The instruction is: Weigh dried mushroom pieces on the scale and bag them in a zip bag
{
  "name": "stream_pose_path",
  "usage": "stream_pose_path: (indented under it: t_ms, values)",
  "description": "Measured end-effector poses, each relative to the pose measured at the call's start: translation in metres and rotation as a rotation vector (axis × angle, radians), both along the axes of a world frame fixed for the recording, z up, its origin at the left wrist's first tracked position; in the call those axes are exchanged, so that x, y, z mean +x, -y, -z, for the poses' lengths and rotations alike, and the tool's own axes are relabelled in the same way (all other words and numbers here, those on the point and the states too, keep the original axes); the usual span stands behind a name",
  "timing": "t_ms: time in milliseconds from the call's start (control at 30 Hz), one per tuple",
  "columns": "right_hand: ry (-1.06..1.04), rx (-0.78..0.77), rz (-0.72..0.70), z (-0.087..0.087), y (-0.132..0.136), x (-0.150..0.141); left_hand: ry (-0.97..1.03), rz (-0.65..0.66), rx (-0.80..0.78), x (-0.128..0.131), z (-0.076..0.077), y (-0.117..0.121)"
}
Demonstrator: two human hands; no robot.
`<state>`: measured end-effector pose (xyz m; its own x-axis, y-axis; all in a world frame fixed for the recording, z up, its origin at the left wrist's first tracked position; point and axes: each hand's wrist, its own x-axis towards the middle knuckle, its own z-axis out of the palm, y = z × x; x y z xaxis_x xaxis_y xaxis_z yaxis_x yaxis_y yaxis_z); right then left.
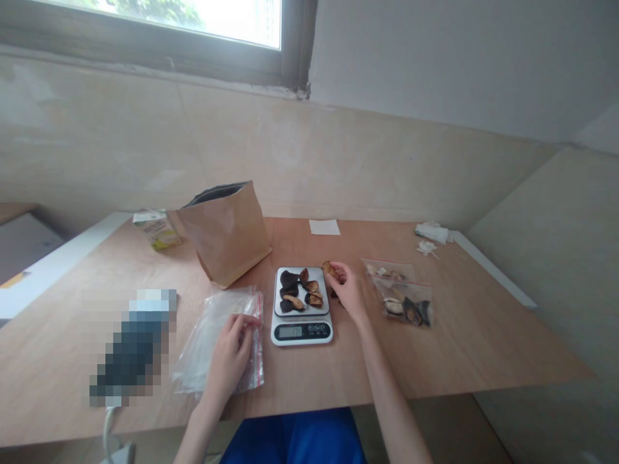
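A small kitchen scale (302,330) stands on the wooden table (474,328), its platform carrying several dark dried slices (300,290). My right hand (347,290) hovers just right of the platform, fingers pinched on one brown dried piece (329,268). My left hand (231,353) rests on a stack of clear zip bags (213,335) with red seals, left of the scale, fingers curled against the top bag.
An open brown paper bag (226,233) stands behind the scale. Two filled zip bags (405,298) lie to the right. A small green carton (158,229), a white paper slip (324,227), crumpled tissue (432,233) and a blurred-out object (133,348) also lie on the table.
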<state>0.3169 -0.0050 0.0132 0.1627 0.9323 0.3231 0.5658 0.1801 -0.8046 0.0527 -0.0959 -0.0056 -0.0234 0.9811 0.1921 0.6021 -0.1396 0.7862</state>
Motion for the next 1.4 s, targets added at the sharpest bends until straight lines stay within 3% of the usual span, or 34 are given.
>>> stream_pose_path:
  t_ms: [100,300,533,733,933,1133,1400]
  values:
    - [0.135,0.007,0.122,-0.001,-0.012,0.02,-0.003,-0.001,0.008,0.0,0.0,0.0]
    - [0.302,0.027,0.098,-0.002,-0.016,0.042,0.004,0.004,-0.001,0.001,-0.002,0.001]
    - [0.502,0.019,-0.001,0.001,0.026,0.029,-0.037,0.002,0.005,0.001,-0.002,0.001]
    - [0.678,-0.034,-0.101,0.011,0.036,0.01,-0.233,0.021,-0.072,0.003,-0.014,0.009]
    - [0.665,-0.028,-0.09,0.01,0.038,0.01,-0.235,0.116,-0.046,-0.001,-0.009,0.013]
    - [0.547,-0.035,-0.058,0.007,0.038,0.012,-0.241,0.06,0.058,0.0,0.007,0.015]
    - [0.471,-0.009,-0.045,-0.007,0.027,0.021,-0.251,0.054,0.077,0.002,0.004,0.017]
